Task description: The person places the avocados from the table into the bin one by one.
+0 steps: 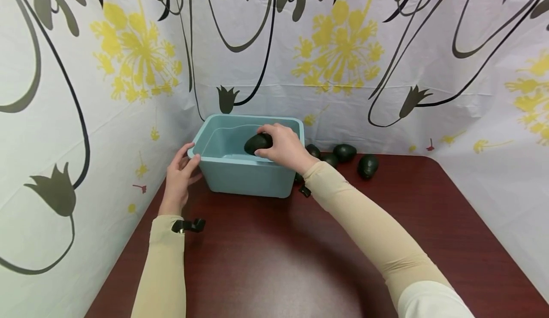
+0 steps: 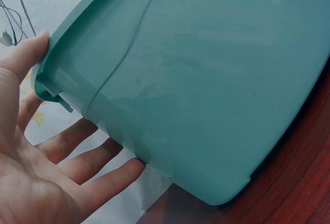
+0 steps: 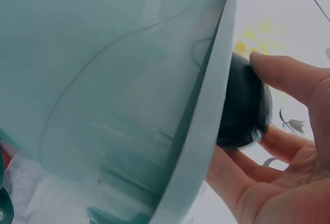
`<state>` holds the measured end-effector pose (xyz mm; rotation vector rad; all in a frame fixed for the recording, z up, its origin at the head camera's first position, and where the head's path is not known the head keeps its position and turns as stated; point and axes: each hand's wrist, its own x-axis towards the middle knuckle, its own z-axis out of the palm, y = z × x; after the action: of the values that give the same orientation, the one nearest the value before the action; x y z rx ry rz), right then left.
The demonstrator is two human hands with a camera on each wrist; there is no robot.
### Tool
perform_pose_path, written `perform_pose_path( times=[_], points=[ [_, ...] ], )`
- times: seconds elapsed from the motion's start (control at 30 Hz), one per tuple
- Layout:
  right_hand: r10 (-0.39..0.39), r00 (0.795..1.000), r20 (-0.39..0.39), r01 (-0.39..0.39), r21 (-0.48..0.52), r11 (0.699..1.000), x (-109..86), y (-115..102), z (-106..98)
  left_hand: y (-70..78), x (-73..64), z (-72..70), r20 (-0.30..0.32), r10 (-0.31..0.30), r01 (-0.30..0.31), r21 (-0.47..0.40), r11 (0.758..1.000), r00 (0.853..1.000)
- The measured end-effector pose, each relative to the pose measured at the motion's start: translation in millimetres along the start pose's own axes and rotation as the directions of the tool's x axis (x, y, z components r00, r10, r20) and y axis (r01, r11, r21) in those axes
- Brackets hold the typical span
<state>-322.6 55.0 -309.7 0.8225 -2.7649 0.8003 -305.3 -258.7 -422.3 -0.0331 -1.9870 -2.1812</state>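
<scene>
A dark green avocado [image 1: 259, 143] hangs over the inside of a pale blue-green plastic bin [image 1: 246, 177]. My right hand [image 1: 284, 146] holds it, thumb on one side and fingers on the other. In the right wrist view the bin's rim covers part of the avocado [image 3: 245, 102]. At the bin's near left corner, my left hand [image 1: 179, 175] grips the rim. The left wrist view has the thumb at the rim and the fingers [image 2: 111, 188] spread along the bin's outer wall [image 2: 206, 95].
Several more avocados [image 1: 345, 152] lie on the dark red-brown table [image 1: 257, 246] right of the bin, some partly hidden behind the right wrist and the bin. One avocado [image 1: 368, 166] lies farthest right. A patterned white sheet [image 1: 266, 70] hangs behind and at both sides.
</scene>
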Motion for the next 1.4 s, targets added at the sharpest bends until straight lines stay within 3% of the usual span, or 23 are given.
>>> perform_pose_path(
  times=[0.17,0.5,0.77,1.4],
  points=[
    [-0.018,1.000,0.017,0.018,0.003,1.000,-1.8,1.1,2.6,12.1,-8.9,4.1,0.011,-0.005,0.005,-0.004,1.000,1.000],
    [-0.058,0.998,-0.019,0.058,-0.016,0.998,-9.4,-1.1,-3.3,15.1,-10.2,6.0,0.011,-0.010,0.010,-0.001,1.000,1.000],
    [-0.067,0.996,-0.058,0.066,-0.020,0.998,-23.0,-1.6,-12.7,-12.4,5.1,-1.9,-0.018,0.002,-0.002,0.013,1.000,1.000],
    [-0.066,0.984,-0.166,0.064,-0.015,0.998,-63.3,22.4,-33.9,-11.1,2.7,-0.2,-0.021,0.001,-0.001,0.012,1.000,1.000]
  ],
)
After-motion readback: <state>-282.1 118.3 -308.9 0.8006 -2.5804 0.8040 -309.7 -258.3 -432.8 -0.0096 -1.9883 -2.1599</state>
